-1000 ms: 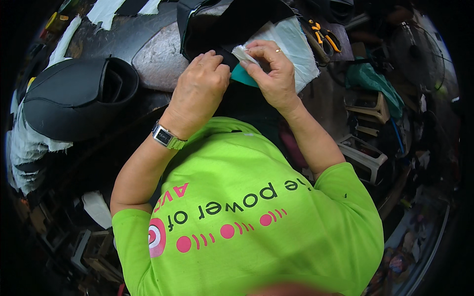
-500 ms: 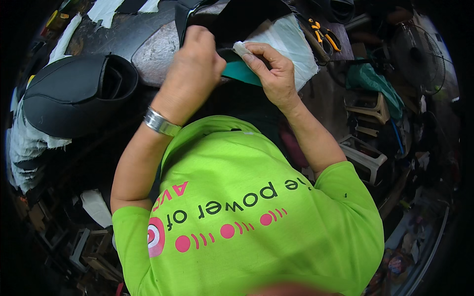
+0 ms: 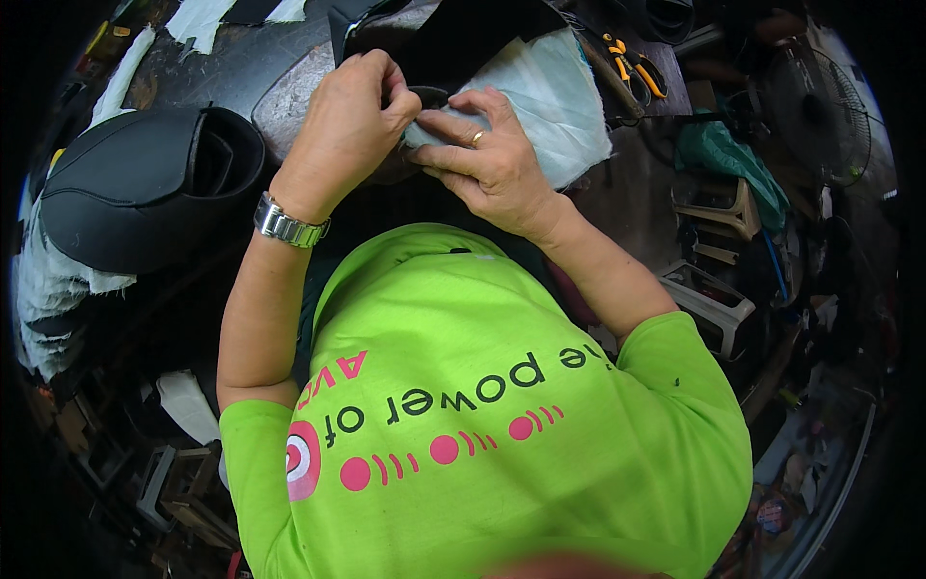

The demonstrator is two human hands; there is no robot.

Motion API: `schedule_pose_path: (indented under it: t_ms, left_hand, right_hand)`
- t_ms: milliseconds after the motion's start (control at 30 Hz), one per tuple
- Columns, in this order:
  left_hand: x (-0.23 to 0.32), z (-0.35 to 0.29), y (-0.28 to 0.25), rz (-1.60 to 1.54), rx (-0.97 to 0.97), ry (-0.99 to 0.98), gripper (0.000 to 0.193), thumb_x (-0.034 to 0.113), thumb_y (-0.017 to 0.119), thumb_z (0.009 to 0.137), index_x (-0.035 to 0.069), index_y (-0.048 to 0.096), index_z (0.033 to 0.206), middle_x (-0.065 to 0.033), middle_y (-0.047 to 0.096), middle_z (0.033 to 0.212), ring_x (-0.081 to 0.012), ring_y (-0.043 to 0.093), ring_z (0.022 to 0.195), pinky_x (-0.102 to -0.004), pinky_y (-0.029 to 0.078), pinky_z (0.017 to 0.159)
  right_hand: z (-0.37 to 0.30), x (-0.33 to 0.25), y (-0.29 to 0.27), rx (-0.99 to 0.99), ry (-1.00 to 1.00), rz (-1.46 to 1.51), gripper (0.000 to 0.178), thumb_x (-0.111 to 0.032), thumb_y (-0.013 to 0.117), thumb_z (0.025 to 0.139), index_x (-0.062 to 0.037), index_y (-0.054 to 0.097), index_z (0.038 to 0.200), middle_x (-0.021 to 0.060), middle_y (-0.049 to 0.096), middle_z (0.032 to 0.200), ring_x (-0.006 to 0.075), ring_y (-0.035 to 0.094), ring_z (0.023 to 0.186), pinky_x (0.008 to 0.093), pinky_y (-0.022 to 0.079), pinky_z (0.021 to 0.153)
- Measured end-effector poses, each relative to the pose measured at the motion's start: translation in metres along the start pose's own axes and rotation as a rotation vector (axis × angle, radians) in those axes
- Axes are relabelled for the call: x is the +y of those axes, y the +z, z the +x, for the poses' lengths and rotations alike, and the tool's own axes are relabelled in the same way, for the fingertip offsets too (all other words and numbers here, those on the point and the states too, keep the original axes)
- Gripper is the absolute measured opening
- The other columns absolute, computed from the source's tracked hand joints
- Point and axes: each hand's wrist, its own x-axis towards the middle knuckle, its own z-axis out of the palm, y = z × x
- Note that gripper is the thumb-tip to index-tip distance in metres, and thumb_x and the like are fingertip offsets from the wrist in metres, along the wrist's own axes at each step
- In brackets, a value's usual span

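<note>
At the table's near edge, my left hand [image 3: 352, 125], with a metal watch at the wrist, is closed with thumb and fingertips together at the edge of a black leather-like piece [image 3: 473, 39]. What exactly lies between those fingertips is partly hidden. My right hand [image 3: 497, 159], a ring on one finger, rests with its fingers stretched and somewhat apart on a whitish fabric lining [image 3: 564, 106]. This lining has frayed edges and spreads right from under the black piece. The right thumb is mostly hidden.
A rounded, padded black shell [image 3: 135, 188] sits on the left beside layered white cloth [image 3: 53, 309]. A worn grey slab [image 3: 289, 101] lies behind my left hand. Yellow-and-black pliers [image 3: 632, 68] lie at back right. Farther right are a fan [image 3: 815, 111] and plastic stools [image 3: 709, 304].
My right hand has turned from pinching a folded pale edge to lying over the lining. A teal strip between the hands is out of sight. My left hand has shifted slightly left.
</note>
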Motion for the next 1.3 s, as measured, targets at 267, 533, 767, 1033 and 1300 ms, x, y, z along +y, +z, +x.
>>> schedule_pose_path:
  t_ms: [267, 533, 767, 1033, 1300]
  left_hand:
    - [-0.001, -0.009, -0.002, -0.037, -0.043, 0.031, 0.023, 0.020, 0.070, 0.089, -0.001, 0.066, 0.098, -0.0190, 0.068, 0.093, -0.0357, 0.067, 0.077, -0.0426, 0.055, 0.072]
    - [-0.017, -0.034, 0.011, 0.272, 0.071, 0.269, 0.046, 0.024, 0.077, 0.088, 0.011, 0.067, 0.131, -0.0119, 0.065, 0.130, -0.0308, 0.064, 0.116, -0.0399, 0.054, 0.095]
    - [-0.030, -0.035, 0.021, 0.173, 0.200, 0.321, 0.032, 0.011, 0.078, 0.081, 0.009, 0.073, 0.113, -0.0044, 0.071, 0.114, -0.0254, 0.069, 0.106, -0.0368, 0.057, 0.089]
    - [-0.030, -0.037, 0.017, 0.149, 0.192, 0.350, 0.035, 0.003, 0.080, 0.075, 0.006, 0.072, 0.108, -0.0069, 0.071, 0.116, -0.0265, 0.070, 0.106, -0.0364, 0.058, 0.089]
    - [-0.038, -0.049, 0.005, 0.064, 0.105, 0.401, 0.029, 0.001, 0.077, 0.080, 0.003, 0.073, 0.108, -0.0106, 0.070, 0.121, -0.0286, 0.067, 0.115, -0.0390, 0.057, 0.095]
  right_hand:
    - [-0.001, -0.016, -0.003, -0.196, -0.132, -0.116, 0.031, -0.040, 0.075, 0.087, -0.0284, 0.077, 0.116, 0.0003, 0.068, 0.128, 0.0337, 0.049, 0.132, 0.0746, 0.020, 0.112]
    - [0.005, 0.003, -0.027, 0.174, 0.119, 0.327, 0.029, 0.005, 0.073, 0.087, -0.0015, 0.073, 0.115, 0.0128, 0.071, 0.111, 0.0210, 0.070, 0.099, 0.0283, 0.056, 0.085]
    - [0.025, -0.001, -0.014, 0.090, 0.181, 0.001, 0.032, -0.002, 0.075, 0.085, -0.0107, 0.073, 0.116, 0.0066, 0.071, 0.097, 0.0193, 0.070, 0.085, 0.0314, 0.057, 0.074]
    - [0.040, 0.005, 0.002, 0.095, 0.029, -0.272, 0.021, -0.010, 0.077, 0.081, -0.0171, 0.077, 0.101, -0.0006, 0.068, 0.086, 0.0208, 0.068, 0.074, 0.0336, 0.053, 0.064]
    - [0.031, 0.011, -0.004, 0.018, -0.091, -0.271, 0.020, -0.008, 0.077, 0.079, -0.0154, 0.077, 0.097, -0.0002, 0.069, 0.090, 0.0211, 0.068, 0.080, 0.0339, 0.055, 0.067]
